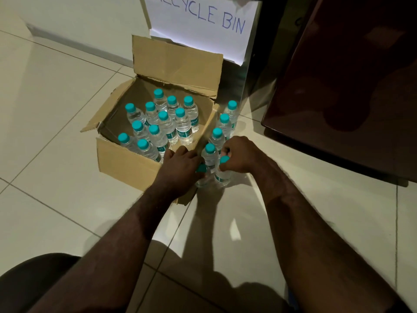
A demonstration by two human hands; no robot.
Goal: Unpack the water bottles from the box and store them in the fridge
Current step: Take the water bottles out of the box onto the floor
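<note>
An open cardboard box [126, 163] sits on the tiled floor and holds several small clear water bottles with teal caps [163, 125]. Several more bottles [223, 123] stand in a row on the floor along the box's right side. My left hand [180, 163] grips a bottle [203, 177] by its neck just outside the box's near right corner. My right hand [239, 154] grips another bottle [223, 175] by its neck beside it. Both bottles are down at floor level. A dark brown fridge [338, 86] stands at the right, its door closed.
A metal bin [239, 82] with a paper sign reading RECYCLE BIN [203, 23] stands behind the box, beside the fridge. Pale floor tiles [56, 98] stretch to the left and toward me. My knee [33, 283] shows at the bottom left.
</note>
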